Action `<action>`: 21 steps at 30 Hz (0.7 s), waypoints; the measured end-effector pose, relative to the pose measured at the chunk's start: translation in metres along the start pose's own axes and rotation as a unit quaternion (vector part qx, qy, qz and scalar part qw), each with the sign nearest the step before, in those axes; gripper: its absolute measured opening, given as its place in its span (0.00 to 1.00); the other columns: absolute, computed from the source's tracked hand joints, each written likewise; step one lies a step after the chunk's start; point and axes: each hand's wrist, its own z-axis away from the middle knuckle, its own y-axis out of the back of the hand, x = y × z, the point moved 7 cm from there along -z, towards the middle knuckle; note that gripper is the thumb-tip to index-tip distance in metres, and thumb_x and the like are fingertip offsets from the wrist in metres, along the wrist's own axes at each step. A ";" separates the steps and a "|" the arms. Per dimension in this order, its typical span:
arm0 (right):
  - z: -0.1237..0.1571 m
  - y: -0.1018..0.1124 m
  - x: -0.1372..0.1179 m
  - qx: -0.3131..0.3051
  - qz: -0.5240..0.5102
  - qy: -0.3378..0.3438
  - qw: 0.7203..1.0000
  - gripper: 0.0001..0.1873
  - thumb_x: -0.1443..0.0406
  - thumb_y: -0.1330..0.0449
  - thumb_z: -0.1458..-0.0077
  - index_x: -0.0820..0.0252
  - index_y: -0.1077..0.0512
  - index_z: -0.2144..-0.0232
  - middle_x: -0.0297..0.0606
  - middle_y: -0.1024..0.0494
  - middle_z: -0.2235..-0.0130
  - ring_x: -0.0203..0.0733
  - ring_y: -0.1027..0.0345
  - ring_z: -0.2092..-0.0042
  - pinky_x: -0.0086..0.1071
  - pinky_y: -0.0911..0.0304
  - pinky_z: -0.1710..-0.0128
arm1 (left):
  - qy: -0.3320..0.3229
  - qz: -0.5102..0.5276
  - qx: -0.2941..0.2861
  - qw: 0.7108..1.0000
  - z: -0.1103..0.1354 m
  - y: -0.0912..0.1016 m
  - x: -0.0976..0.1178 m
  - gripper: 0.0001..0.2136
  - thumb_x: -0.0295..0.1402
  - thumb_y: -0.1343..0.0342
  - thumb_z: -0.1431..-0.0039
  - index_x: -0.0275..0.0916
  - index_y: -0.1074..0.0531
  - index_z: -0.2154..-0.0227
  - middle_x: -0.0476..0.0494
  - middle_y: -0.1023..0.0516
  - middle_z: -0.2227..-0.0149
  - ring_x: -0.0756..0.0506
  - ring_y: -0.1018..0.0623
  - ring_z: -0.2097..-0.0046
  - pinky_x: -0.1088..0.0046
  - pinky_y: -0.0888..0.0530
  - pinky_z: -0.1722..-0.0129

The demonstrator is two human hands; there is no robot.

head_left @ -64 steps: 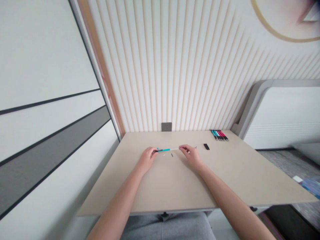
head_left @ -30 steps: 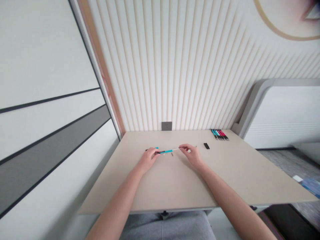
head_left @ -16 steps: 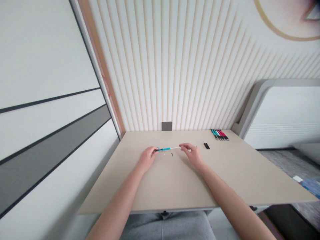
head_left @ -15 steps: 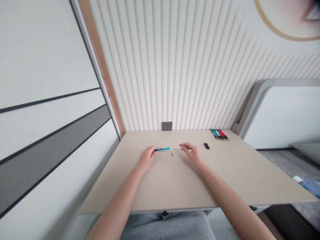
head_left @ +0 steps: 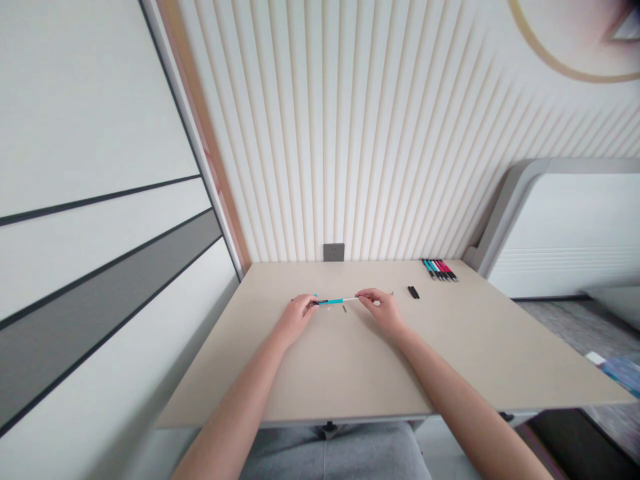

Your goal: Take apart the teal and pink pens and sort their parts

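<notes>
A slim pen body (head_left: 334, 301), teal with a white section towards the right, lies level across the middle of the table, held between my two hands. My left hand (head_left: 297, 319) pinches its dark left end. My right hand (head_left: 383, 310) holds the thin white end between fingertips and thumb. A small teal piece (head_left: 315, 295) shows just beyond my left fingers. Below the pen lie a small dark pin (head_left: 344, 309) and a pale fragment (head_left: 329, 309), both touching neither hand.
A beige table (head_left: 450, 360) runs to a ribbed wall with a grey socket (head_left: 333, 252). A row of several teal, red and black pens (head_left: 439, 269) lies at the far right, near two short black parts (head_left: 413, 292). A tall panelled wall stands along the left.
The pen's right end has dipped slightly towards me, with my right hand moving a little lower. My left hand has barely moved, and the loose parts stay where they were.
</notes>
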 end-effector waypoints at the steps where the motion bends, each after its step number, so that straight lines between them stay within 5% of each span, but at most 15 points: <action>1: 0.000 0.000 0.001 0.001 0.006 0.000 1.000 0.12 0.58 0.42 0.44 0.55 0.22 0.64 0.38 0.19 0.62 0.42 0.29 0.64 0.36 0.36 0.59 | -0.001 0.001 -0.001 1.000 0.000 0.000 0.000 0.06 0.30 0.46 0.38 0.40 0.27 0.60 0.44 0.23 0.62 0.45 0.24 0.59 0.68 0.29 0.57; 21: -0.002 0.000 0.001 -0.014 0.110 0.048 0.993 0.12 0.59 0.45 0.42 0.54 0.22 0.64 0.39 0.21 0.67 0.42 0.32 0.67 0.36 0.38 0.63 | -0.019 0.011 -0.014 1.000 0.000 0.001 0.008 0.07 0.32 0.48 0.37 0.41 0.27 0.59 0.45 0.23 0.63 0.45 0.24 0.60 0.68 0.29 0.57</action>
